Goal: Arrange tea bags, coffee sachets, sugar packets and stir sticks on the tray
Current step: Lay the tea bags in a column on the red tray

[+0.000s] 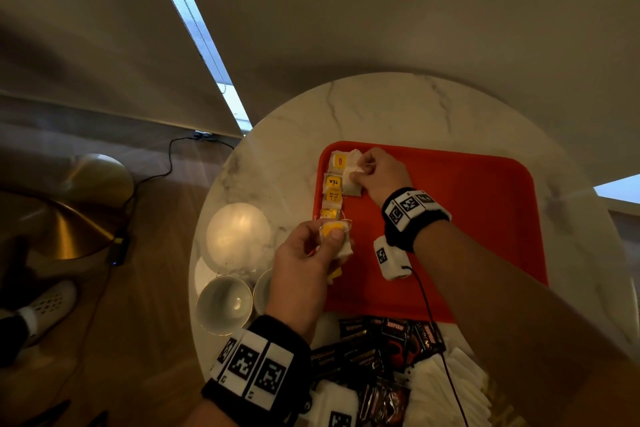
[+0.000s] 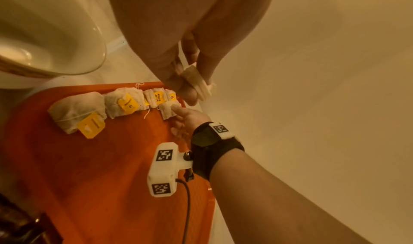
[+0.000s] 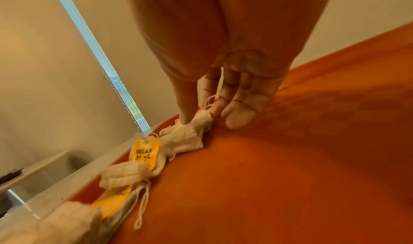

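An orange tray point(image 1: 467, 218) lies on a round marble table point(image 1: 398, 107). Along its left edge runs a row of tea bags point(image 1: 333, 184) with yellow tags, also seen in the left wrist view point(image 2: 125, 104) and the right wrist view point(image 3: 145, 152). At the far end of the row, my right hand point(image 1: 360, 173) pinches a tea bag point(image 3: 192, 131) between thumb and fingers against the tray floor point(image 3: 290, 177). My left hand point(image 1: 334, 236) hovers over the near end of the row and grips a small bunch of tea bags point(image 2: 196, 83).
Black coffee sachets point(image 1: 391, 336) and white sugar packets point(image 1: 446, 381) lie heaped on the table near the tray's front edge. Two cups point(image 1: 225, 302) and a white globe point(image 1: 239, 232) stand left of the tray. A camera cable trails from my right wrist.
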`<act>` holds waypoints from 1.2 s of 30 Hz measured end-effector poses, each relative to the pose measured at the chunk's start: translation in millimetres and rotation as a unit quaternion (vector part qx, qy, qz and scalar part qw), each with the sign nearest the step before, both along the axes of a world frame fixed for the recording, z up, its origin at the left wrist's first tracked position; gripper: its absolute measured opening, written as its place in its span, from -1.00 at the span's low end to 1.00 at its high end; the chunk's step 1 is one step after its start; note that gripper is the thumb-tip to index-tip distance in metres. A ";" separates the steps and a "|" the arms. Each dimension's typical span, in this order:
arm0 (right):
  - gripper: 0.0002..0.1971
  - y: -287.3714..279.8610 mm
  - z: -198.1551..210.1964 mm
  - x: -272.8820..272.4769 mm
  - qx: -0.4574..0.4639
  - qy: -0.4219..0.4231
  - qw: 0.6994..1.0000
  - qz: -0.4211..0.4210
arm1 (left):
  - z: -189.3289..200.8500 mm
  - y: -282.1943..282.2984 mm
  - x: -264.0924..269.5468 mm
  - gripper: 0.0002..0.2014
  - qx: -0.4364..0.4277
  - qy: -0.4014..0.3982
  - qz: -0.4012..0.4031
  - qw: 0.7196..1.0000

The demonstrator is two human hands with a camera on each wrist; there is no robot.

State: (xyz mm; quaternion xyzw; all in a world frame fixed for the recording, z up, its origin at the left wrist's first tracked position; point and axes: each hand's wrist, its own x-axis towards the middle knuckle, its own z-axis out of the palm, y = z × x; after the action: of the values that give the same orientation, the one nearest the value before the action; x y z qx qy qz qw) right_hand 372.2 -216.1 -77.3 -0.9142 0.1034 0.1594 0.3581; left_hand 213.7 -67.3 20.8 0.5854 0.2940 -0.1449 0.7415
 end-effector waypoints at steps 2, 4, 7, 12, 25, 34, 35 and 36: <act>-0.75 -4.3 10.3 -6.2 -0.009 -0.019 1.000 -0.007 | 2.4 -1.5 1.5 -0.79 0.007 -0.006 0.000 1.000; -0.78 -6.2 31.8 -19.9 0.028 -0.027 0.999 -0.012 | 2.9 -3.3 3.5 -0.78 0.010 -0.011 0.014 1.000; -0.64 -5.8 78.1 -52.6 0.165 -0.004 0.986 0.033 | 4.0 -6.0 6.6 -0.79 0.012 -0.023 0.035 0.999; -0.83 -10.3 109.8 -93.0 0.297 0.062 0.947 0.101 | 1.2 -9.5 7.2 -0.79 0.043 -0.046 0.030 0.998; -0.94 -10.9 11.5 -34.5 0.132 0.083 0.987 -0.025 | -13.6 -12.7 -11.7 -0.85 0.054 -0.004 -0.028 0.998; -0.85 -8.0 25.1 -58.9 0.016 -0.018 1.000 0.001 | -3.4 -0.7 -41.0 -0.86 0.085 -0.044 -0.152 0.984; -0.86 -8.1 33.9 -72.0 0.024 -0.019 1.000 0.003 | -1.6 2.2 -45.3 -0.87 0.097 -0.048 -0.172 0.979; -0.87 -7.2 42.5 -88.2 0.030 -0.012 0.999 0.010 | -0.2 6.1 -51.0 -0.87 0.110 -0.052 -0.190 0.974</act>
State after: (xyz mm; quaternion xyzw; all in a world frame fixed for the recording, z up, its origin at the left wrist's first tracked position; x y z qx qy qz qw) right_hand 283.9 -223.3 -34.8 -0.9058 0.0848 0.1554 0.3849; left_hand 162.7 -61.2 20.6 0.7150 0.1523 -0.2198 0.6459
